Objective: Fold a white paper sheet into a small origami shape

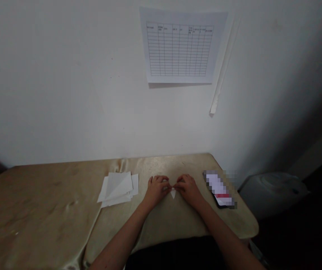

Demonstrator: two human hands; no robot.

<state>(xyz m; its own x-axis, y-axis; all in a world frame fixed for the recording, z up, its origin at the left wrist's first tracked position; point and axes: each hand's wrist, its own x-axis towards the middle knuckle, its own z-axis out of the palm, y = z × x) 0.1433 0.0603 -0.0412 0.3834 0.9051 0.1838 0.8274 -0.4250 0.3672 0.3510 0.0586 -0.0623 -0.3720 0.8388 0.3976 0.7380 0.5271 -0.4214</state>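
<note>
Between my two hands, low over the table, is a small folded piece of white paper (173, 193) with a point facing me. My left hand (158, 187) pinches its left side with thumb and fingertips. From the other side my right hand (187, 187) grips the paper in the same way, the fingertips of both hands nearly meeting. Part of the paper is hidden behind the fingers. To the left of my left hand lies a loose stack of white paper sheets (118, 187), spread unevenly.
A phone (220, 189) with a partly blurred screen lies right of my right hand. The table (51, 206) has a shiny tan cover and stands against a white wall. A printed grid sheet (180, 48) hangs there. A pale plastic container (270, 191) stands beyond the table's right edge.
</note>
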